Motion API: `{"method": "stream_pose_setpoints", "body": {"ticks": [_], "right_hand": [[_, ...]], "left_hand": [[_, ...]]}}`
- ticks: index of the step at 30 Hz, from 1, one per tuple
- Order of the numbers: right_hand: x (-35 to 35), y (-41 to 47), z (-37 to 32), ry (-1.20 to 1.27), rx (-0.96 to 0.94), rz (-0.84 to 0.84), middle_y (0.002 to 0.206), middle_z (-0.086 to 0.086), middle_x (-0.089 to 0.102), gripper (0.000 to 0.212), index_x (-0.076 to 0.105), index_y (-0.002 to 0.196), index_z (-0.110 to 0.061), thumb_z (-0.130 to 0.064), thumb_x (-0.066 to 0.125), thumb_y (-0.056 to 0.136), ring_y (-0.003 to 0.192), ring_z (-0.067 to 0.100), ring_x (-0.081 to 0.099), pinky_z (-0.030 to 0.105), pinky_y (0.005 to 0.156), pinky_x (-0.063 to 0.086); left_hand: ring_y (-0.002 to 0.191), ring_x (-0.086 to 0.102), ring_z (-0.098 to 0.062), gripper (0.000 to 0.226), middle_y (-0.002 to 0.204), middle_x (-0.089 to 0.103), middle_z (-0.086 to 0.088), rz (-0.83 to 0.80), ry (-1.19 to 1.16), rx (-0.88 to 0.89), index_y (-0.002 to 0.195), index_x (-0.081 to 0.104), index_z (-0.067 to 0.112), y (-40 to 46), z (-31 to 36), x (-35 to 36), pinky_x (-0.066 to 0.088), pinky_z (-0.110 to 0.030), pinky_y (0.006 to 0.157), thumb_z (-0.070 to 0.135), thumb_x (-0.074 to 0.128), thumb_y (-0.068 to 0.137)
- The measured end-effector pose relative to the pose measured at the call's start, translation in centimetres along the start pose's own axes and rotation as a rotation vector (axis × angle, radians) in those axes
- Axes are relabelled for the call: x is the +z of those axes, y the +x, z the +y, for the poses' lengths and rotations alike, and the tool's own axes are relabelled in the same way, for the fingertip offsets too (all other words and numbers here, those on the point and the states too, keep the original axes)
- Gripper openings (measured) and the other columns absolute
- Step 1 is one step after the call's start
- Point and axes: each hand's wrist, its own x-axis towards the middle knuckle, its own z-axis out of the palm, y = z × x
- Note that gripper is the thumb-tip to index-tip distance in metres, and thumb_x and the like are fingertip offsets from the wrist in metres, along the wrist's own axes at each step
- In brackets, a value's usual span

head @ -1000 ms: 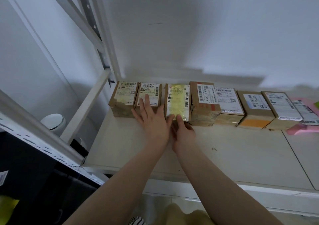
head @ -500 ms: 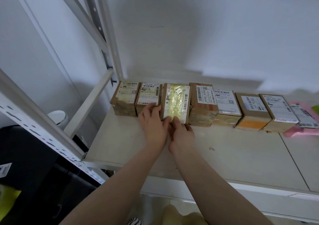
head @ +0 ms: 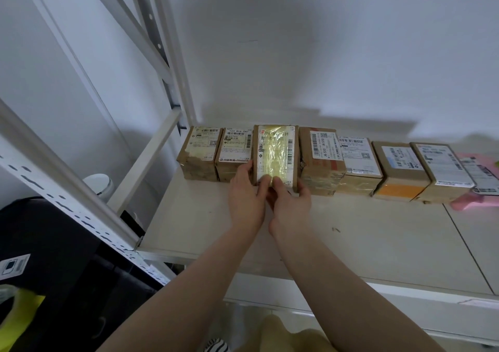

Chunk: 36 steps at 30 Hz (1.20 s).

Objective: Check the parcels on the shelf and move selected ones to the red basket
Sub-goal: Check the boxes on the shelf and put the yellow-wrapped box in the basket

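Both hands grip the yellow-taped parcel (head: 275, 155) on the shelf (head: 378, 233): left hand (head: 247, 192) on its left side, right hand (head: 290, 199) at its near edge.

We see dim, cool, even light. Glare flares off the glossy tape on the taped parcel (head: 275, 154), washing out its label. Behind that parcel, a soft, broad shadow lies across the wall (head: 324, 54). Left of it, the shelf frame (head: 67, 184) bows with wide-angle distortion. Labels on parcels farther right look soft.
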Motion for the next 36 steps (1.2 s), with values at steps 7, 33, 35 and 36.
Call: {"method": "stream_pose_setpoints", "body": {"ticks": [7, 33, 35, 36], "right_hand": [[0.2, -0.1, -0.3, 0.021, 0.014, 0.003, 0.111, 0.018, 0.071, 0.056, 0.046, 0.139, -0.015, 0.004, 0.066, 0.089, 0.097, 0.032, 0.073, 0.045, 0.086, 0.06], [-4.7, -12.7, -2.3, -0.132, -0.229, 0.009, 0.081, 0.003, 0.076, 0.043, 0.052, 0.124, -0.014, -0.007, 0.073, 0.087, 0.076, 0.021, 0.074, 0.028, 0.068, 0.061], [-6.8, -14.4, -2.1, -0.254, -0.212, 0.031, 0.096, 0.008, 0.075, 0.042, 0.05, 0.124, -0.019, -0.024, 0.073, 0.088, 0.081, 0.024, 0.074, 0.03, 0.068, 0.06], [-7.9, -15.1, -2.3, -0.325, -0.205, 0.04, 0.103, 0.009, 0.073, 0.045, 0.05, 0.126, -0.021, -0.033, 0.072, 0.088, 0.086, 0.025, 0.073, 0.031, 0.071, 0.06]], "left_hand": [[0.111, 0.059, -0.012, 0.042, 0.123, 0.062, 0.003, -0.01, -0.082, -0.048, 0.127, 0.049, 0.02, 0.2, 0.0, 0.3, 0.053, -0.042, 0.092, 0.022, 0.064, 0.089], [0.112, 0.063, -0.008, 0.06, 0.126, 0.066, 0.003, -0.402, -0.633, -0.133, 0.14, 0.05, 0.02, -6.6, 3.8, -6.4, 0.054, -0.014, 0.082, 0.019, 0.072, 0.085], [0.11, 0.064, -0.006, 0.058, 0.123, 0.067, 0.005, -0.418, -0.638, -0.138, 0.138, 0.053, 0.022, -8.9, 3.7, -7.0, 0.053, -0.014, 0.081, 0.021, 0.073, 0.084], [0.109, 0.064, -0.006, 0.057, 0.123, 0.067, 0.005, -0.426, -0.651, -0.153, 0.137, 0.054, 0.023, -10.0, 3.8, -7.2, 0.053, -0.014, 0.082, 0.022, 0.073, 0.084]]}}
